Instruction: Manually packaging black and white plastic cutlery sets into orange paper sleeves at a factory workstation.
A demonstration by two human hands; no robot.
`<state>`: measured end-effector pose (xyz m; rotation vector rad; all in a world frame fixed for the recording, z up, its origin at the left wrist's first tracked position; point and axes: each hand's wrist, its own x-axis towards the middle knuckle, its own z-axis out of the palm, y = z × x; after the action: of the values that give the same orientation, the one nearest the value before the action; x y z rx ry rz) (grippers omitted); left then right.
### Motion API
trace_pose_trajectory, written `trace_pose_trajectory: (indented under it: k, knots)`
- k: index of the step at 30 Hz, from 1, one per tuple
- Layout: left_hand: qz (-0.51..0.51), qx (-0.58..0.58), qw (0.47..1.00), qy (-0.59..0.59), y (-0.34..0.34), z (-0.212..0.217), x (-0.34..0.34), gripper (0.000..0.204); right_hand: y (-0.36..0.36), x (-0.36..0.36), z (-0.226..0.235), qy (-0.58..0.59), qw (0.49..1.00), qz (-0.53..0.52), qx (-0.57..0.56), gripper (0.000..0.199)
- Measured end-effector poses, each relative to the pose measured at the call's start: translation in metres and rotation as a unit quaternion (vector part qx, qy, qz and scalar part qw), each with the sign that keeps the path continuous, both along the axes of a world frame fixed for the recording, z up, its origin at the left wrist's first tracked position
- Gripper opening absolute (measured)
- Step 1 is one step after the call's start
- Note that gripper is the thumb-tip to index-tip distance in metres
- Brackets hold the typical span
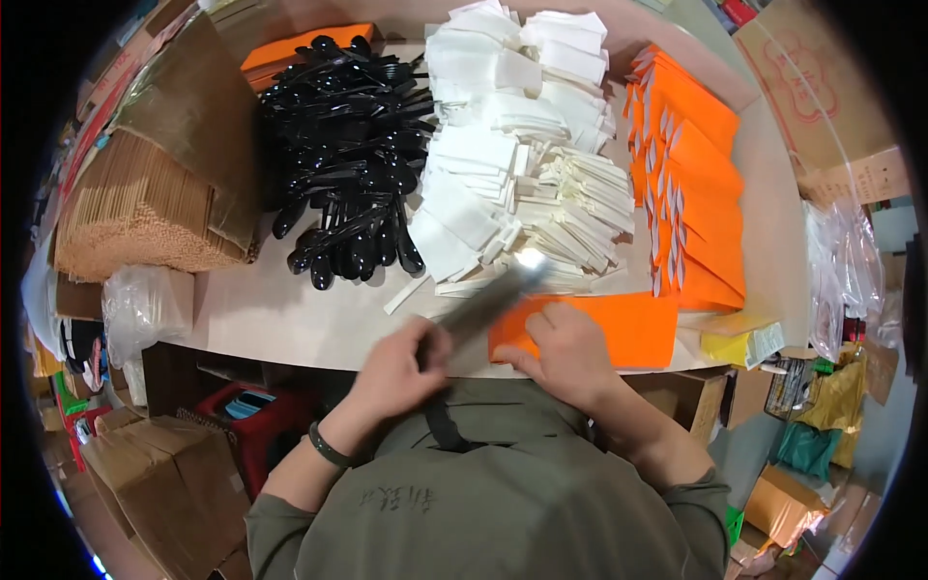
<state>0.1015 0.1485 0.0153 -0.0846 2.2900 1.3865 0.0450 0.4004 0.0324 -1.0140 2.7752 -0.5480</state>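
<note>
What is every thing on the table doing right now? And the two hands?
Left hand: closed around a blurred dark utensil.
Right hand: pressed flat on an orange sleeve.
Black spoons: loose heap.
White napkins: folded, piled.
Orange sleeves: overlapping row.
Wooden sticks: bundled.

Even, fairly bright indoor light falls from above, with soft, weak shadows under the heaps in the upper middle of the frame. A small white glare spot sits at centre, where a motion-blurred dark streak (483, 304) runs diagonally. Fisheye distortion bends the table edge (290, 343), and the corners fall to black vignette.
</note>
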Motion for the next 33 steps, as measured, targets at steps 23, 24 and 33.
trace_pose_trajectory:
  k: [23, 24, 33]
  knots:
    - [0.136, -0.342, 0.855, 0.367, -0.048, -0.040, -0.096, 0.081, 0.018, -0.096, -0.027, 0.045, 0.976, -0.206, 0.051, 0.022]
    - [0.116, -0.342, 0.860, 0.360, -0.061, -0.047, -0.100, 0.079, 0.025, -0.101, -0.030, -0.018, 0.978, -0.202, 0.058, 0.021]
    - [0.025, -0.342, 0.836, 0.428, -0.130, -0.013, -0.087, 0.064, 0.026, -0.092, -0.011, 0.185, 0.973, -0.131, 0.042, 0.011]
